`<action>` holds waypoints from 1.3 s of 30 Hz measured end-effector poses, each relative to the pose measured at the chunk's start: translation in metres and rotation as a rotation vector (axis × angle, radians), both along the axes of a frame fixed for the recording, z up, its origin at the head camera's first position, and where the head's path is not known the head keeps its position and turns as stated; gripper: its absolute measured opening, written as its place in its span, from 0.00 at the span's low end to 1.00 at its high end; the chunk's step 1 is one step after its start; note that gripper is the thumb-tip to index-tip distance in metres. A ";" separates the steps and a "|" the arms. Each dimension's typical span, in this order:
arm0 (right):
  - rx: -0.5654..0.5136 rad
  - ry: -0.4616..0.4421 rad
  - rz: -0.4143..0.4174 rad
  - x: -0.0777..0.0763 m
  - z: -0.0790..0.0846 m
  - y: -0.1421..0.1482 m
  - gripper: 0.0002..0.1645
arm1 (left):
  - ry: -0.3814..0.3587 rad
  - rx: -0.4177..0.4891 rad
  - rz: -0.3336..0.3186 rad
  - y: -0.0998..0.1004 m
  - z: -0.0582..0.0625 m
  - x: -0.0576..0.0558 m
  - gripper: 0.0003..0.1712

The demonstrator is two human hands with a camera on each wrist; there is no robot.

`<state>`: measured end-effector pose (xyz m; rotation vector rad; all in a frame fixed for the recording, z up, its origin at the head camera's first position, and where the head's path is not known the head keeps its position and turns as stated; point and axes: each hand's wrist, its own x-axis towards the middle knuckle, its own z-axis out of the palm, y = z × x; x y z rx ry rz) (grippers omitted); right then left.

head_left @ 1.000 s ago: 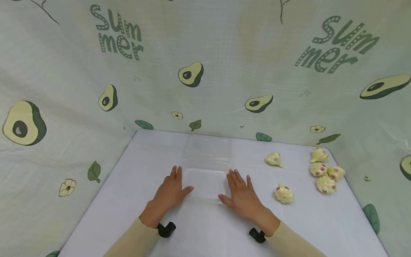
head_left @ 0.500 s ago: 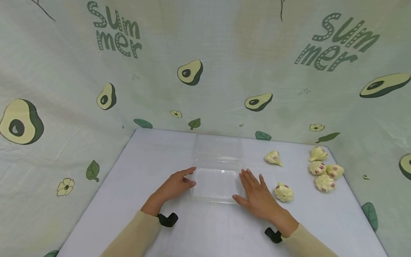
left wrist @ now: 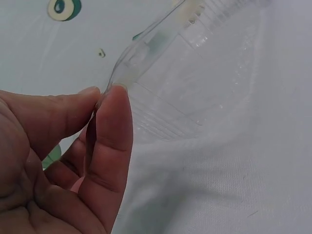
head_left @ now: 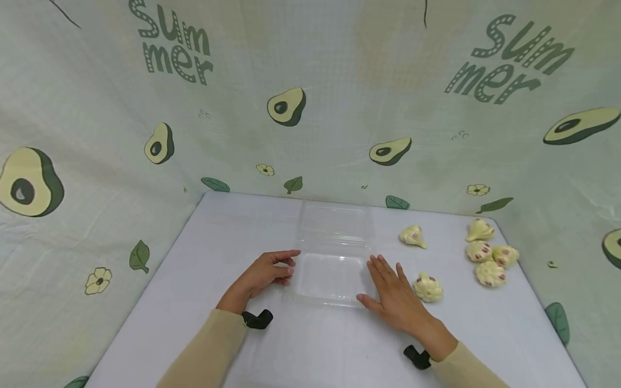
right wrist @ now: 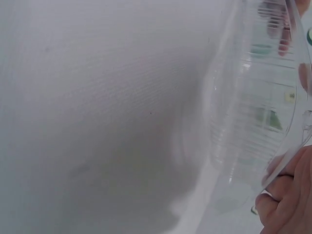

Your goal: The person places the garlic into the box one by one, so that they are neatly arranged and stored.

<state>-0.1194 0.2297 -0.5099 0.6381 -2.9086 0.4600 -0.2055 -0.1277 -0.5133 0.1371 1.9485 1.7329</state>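
Note:
A clear plastic clamshell container point(head_left: 331, 277) lies opened out on the white tabletop, its lid point(head_left: 336, 221) folded back toward the wall. At its left edge, my left hand point(head_left: 266, 271) pinches the rim between thumb and finger, as the left wrist view shows close up at the rim point(left wrist: 113, 73). Along the right side rests my right hand point(head_left: 395, 302), fingers straight and pointing away, thumb spread toward the front corner. The ribbed clear wall point(right wrist: 243, 97) fills the right part of the right wrist view. Through it, parts of the left hand show.
A garlic bulb point(head_left: 428, 287) lies just right of my right hand, and a second bulb point(head_left: 412, 236) farther back. Several more bulbs point(head_left: 491, 274) cluster near the table's right edge. A patterned cloth wall point(head_left: 339, 118) encloses the back and sides.
The container has shifted to the right between my hands. My left hand went from lying flat beside it to pinching its rim, while the right hand moved right along with it.

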 end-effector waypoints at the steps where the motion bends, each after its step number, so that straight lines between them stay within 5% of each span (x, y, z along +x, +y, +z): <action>1: -0.003 0.005 0.000 0.000 0.000 0.000 0.51 | -0.006 0.007 0.003 0.000 0.000 0.000 0.31; 25: -0.019 -0.012 -0.010 -0.001 0.002 0.001 0.50 | -0.011 0.003 0.031 0.003 0.007 0.000 0.27; 31: -0.096 0.120 -0.020 -0.002 0.003 0.008 0.45 | 0.001 -0.013 0.030 0.002 0.010 0.000 0.27; 39: -0.211 0.372 -0.239 0.002 0.004 0.048 0.42 | 0.003 -0.024 0.027 0.003 0.011 0.002 0.27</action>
